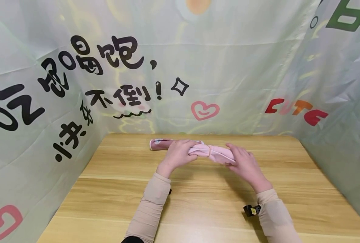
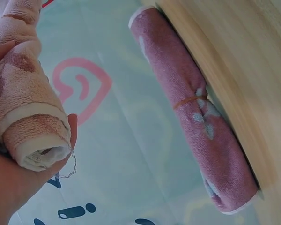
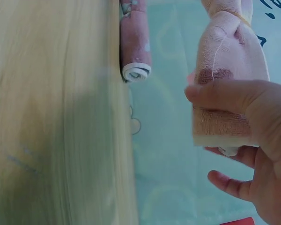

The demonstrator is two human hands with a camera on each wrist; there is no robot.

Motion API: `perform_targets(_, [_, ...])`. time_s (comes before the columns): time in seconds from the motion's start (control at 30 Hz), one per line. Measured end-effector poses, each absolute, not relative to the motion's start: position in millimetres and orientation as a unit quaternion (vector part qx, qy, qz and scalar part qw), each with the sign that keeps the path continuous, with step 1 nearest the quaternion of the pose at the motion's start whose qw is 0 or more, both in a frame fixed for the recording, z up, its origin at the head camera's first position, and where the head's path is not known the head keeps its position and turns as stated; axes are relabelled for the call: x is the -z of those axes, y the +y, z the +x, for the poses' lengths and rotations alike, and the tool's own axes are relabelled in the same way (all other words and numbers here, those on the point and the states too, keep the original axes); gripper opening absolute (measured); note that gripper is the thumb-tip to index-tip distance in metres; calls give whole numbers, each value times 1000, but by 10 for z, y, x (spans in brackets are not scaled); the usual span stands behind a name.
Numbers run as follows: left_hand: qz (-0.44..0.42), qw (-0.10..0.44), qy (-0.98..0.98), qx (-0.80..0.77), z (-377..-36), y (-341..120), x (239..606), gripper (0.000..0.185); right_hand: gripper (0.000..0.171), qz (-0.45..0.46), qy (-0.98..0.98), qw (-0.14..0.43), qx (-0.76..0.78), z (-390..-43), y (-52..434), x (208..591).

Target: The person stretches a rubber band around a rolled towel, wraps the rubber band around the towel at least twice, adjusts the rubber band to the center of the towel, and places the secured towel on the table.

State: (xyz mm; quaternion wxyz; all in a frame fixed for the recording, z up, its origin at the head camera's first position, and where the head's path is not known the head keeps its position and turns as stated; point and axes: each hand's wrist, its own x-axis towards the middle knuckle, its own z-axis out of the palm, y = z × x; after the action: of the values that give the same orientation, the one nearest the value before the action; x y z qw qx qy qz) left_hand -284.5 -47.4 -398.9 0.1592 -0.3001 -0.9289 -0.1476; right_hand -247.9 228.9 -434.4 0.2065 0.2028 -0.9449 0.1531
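A light pink rolled towel (image 1: 221,154), cinched at its middle by a thin band (image 1: 209,151), is held raised over the table between both hands. My left hand (image 1: 177,153) grips its left end; in the left wrist view the palm cups the spiral end of the towel (image 2: 35,126), where loose threads hang. At the other end my right hand (image 1: 246,166) pinches the towel, and in the right wrist view the thumb (image 3: 225,96) presses along its side. Behind them a darker mauve rolled towel (image 1: 160,144) lies on the table, banded at its middle (image 2: 192,101).
The wooden table (image 1: 210,209) carries the mauve roll near its back edge. A printed cloth backdrop (image 1: 243,74) with lettering and a pink heart stands behind and on both sides. A small black device (image 1: 251,210) sits at the right wrist.
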Motion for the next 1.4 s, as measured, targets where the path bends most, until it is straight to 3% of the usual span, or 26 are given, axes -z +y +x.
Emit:
perform_targets(0.17, [-306, 159, -928, 138, -2842, -473, 3984, 43, 36, 223, -935, 233, -146, -2493, 2322, 4351])
perform_targets(0.27, [-308, 157, -930, 121, -2842, -468, 3981, 43, 27, 233, -931, 241, -145, -2496, 2338, 4350])
perform_targets(0.6, [-286, 151, -941, 102, -2807, -524, 3929, 44, 24, 234, -934, 218, -162, -2483, 2343, 4302])
perform_targets(0.8, [-306, 205, -926, 84, -2811, -645, 3918, 42, 26, 239, -931, 204, -187, -2466, 2320, 4271])
perform_targets(1.13, [-329, 278, -897, 99, -2809, -969, 4028, 47, 27, 279, -903, 233, -229, -2445, 2162, 4269])
perform_targets(1.4, [-326, 261, -894, 164, -2803, -1201, 4035, 47, 28, 292, -897, 217, -252, -2464, 2055, 4265])
